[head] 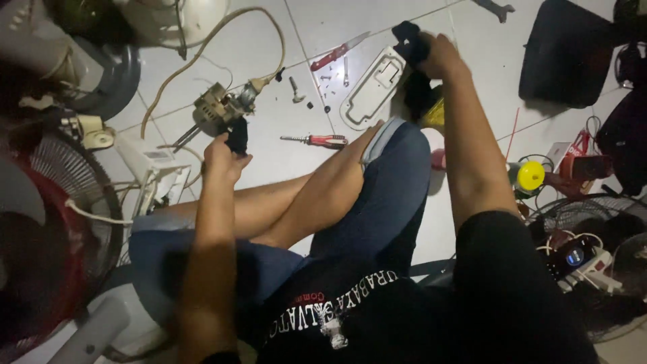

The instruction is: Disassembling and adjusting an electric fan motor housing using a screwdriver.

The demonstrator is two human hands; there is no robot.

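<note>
Head view, seated person, legs crossed on a white tiled floor (pixel 283 128).

Item 1: left hand (pixel 222 158). Fingers closed around a small black part (pixel 237 138) at the lower end of a fan motor (pixel 219 108). The motor sits just above the hand, its shaft pointing down-left and a beige cable (pixel 202 57) running off its far end towards the top of the frame.

Item 2: right hand (pixel 441 57). Raised and reaching forward, fingers clenched on a black cloth-like piece (pixel 411 44); what exactly it is cannot be told. It hangs above the white plastic cover (pixel 374 87) lying on the tiles.

Item 3: loose tools on the floor between the hands. Red-handled screwdriver (pixel 323 140) near the knee, red-handled knife (pixel 337 50) farther off, several screws (pixel 296 91) scattered between them.

Item 4: surroundings. Fan grille (pixel 60 202) at left, white fan base (pixel 168 17) at top left, yellow-capped bottle (pixel 529 175) at right, black bag (pixel 566 50) at top right, power strip (pixel 586 259) at lower right.

Step in hand, by judgement: the motor is out of its housing and being handled at the black end part, with the other hand fetching the dark piece. The next move probably calls for bringing both hands together over the motor while holding it steady, with care for the trailing cable.
</note>
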